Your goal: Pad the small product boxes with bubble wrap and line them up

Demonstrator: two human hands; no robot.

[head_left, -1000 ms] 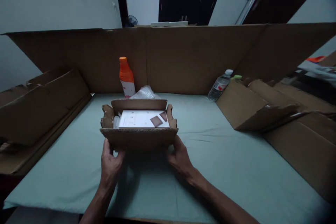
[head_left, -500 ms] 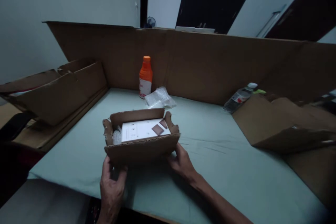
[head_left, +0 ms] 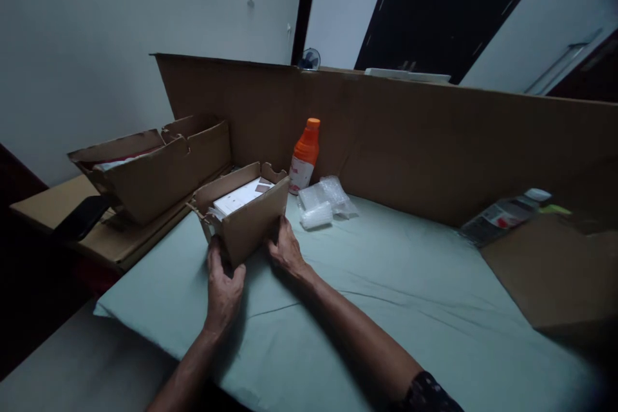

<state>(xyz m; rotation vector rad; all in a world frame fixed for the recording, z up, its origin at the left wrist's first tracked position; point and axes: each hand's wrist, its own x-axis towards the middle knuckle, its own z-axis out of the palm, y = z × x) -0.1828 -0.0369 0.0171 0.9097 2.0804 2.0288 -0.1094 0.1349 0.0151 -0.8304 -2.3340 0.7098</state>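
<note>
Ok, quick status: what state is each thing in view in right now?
small cardboard box: open on top, tilted, gripped at its near wall.
left hand: closed on the box's left corner.
right hand: closed on its lower right edge.
white card: lying inside the box.
orange bottle: upright, capped.
bubble wrap: crumpled, loose on the green cloth.
water bottle: leaning over, capped.
large cardboard box: open, flaps raised.

text: none legible | orange bottle point(head_left: 304, 154) label: blurred | water bottle point(head_left: 502, 212) label: blurred
</note>
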